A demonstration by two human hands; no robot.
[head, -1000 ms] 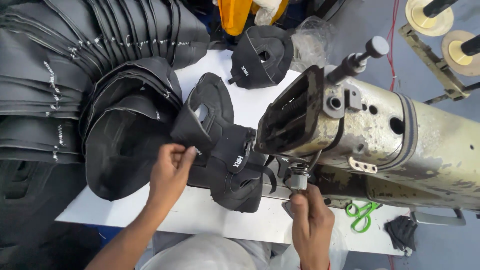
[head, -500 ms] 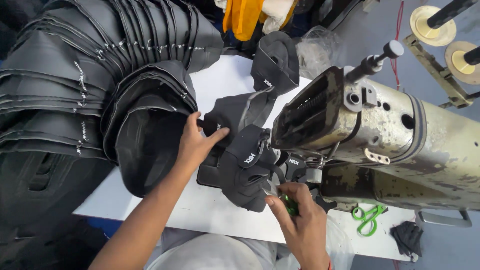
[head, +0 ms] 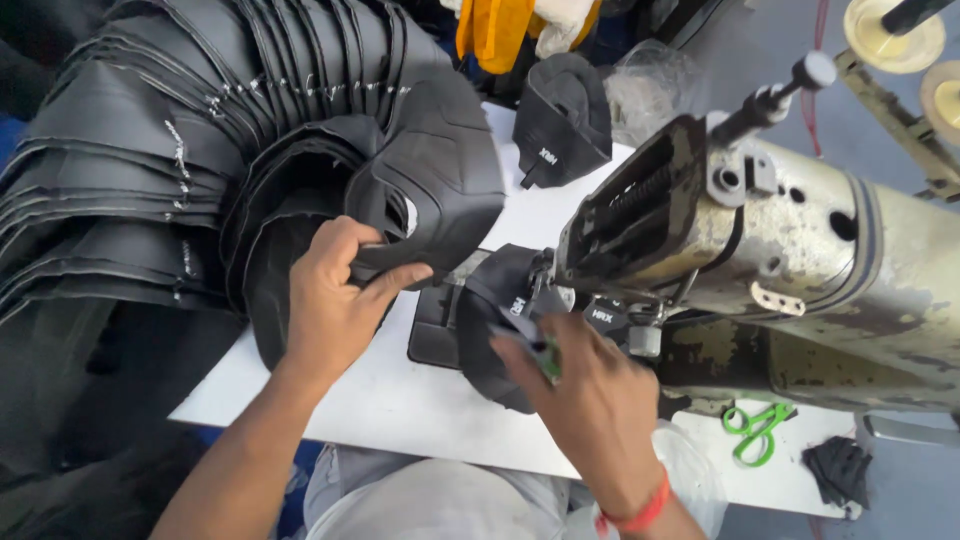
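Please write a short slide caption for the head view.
Left hand grips a black shoe upper; right hand works another at the sewing machine.

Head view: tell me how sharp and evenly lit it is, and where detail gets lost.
Head view: light is soft and even, without hard shadows; the white table and sewing machine are sharp; the right hand is slightly motion-blurred; the left hand is crisper; the black stack swallows detail at the left edge.

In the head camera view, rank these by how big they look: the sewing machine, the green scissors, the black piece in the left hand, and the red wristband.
1. Sewing machine
2. Black piece in the left hand
3. Green scissors
4. Red wristband, though scissors and wristband look close
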